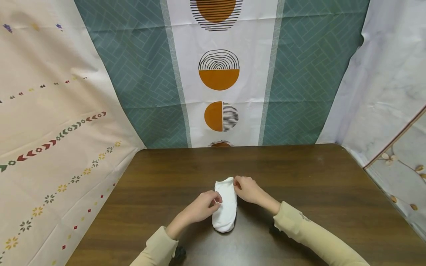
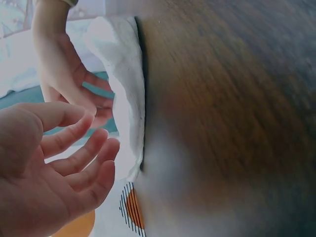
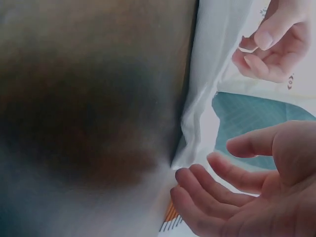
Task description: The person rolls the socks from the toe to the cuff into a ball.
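A white sock (image 1: pixel 225 212) lies flat on the brown wooden table, its open end toward the back and its rounded end toward the front. My left hand (image 1: pixel 201 207) hovers over the sock's left edge. In the left wrist view its fingers (image 2: pixel 84 158) are loosely bent with nothing between them. Beside the upper right corner of the sock is my right hand (image 1: pixel 249 190). The right wrist view shows its thumb and fingers (image 3: pixel 212 192) apart, close to the sock's end and gripping nothing.
The wooden table (image 1: pixel 283 166) has a rounded far edge. Behind it hangs a green and white patterned cloth (image 1: pixel 146 92). A cream printed cloth (image 1: pixel 50 147) borders the left side, and a marbled white cloth (image 1: pixel 389 74) borders the right.
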`<state>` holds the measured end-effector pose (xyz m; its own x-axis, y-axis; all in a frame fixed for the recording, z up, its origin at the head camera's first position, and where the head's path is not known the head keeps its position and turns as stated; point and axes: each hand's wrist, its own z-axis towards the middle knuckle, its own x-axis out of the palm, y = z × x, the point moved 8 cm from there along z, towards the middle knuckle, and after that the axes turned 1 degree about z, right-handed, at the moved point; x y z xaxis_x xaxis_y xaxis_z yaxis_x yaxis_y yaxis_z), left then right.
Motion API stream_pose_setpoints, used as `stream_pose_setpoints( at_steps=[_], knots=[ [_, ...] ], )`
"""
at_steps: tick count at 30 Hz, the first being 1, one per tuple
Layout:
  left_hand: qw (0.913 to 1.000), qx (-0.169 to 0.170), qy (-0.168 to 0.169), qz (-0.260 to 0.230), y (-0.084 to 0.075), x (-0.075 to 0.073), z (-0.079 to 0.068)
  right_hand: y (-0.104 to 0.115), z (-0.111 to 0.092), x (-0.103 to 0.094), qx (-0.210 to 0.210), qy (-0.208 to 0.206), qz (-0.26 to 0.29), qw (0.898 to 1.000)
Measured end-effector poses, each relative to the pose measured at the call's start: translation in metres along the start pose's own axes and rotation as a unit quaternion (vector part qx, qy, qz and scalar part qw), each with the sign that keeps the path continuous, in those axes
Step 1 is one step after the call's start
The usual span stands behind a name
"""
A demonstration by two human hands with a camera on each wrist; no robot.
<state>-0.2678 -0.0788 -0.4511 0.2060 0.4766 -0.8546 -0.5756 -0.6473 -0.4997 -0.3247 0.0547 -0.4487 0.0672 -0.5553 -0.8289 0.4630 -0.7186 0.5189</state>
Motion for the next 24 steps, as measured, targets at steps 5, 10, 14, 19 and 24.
stream_pose_setpoints(
  at_steps=[5,10,14,19,24],
  knots=[
    [0.9999,-0.008,0.005,0.007,0.004,-0.001,-0.003,0.005,-0.006,0.000,-0.008,0.014,-0.004,1.000],
    [0.9996,-0.014,0.021,0.011,0.006,-0.003,-0.007,0.011,-0.012,0.001,-0.018,0.028,-0.011,0.999],
    [0.9991,-0.017,0.038,0.001,0.004,-0.006,-0.009,0.013,-0.015,0.004,-0.022,0.037,-0.012,0.999],
    [0.9981,-0.011,0.059,-0.012,0.000,-0.006,-0.011,0.014,-0.019,0.004,-0.018,0.030,-0.011,0.999],
    [0.9981,-0.008,0.060,-0.009,0.001,-0.004,-0.014,0.014,-0.024,0.005,-0.016,0.027,-0.018,0.999]
  ],
)
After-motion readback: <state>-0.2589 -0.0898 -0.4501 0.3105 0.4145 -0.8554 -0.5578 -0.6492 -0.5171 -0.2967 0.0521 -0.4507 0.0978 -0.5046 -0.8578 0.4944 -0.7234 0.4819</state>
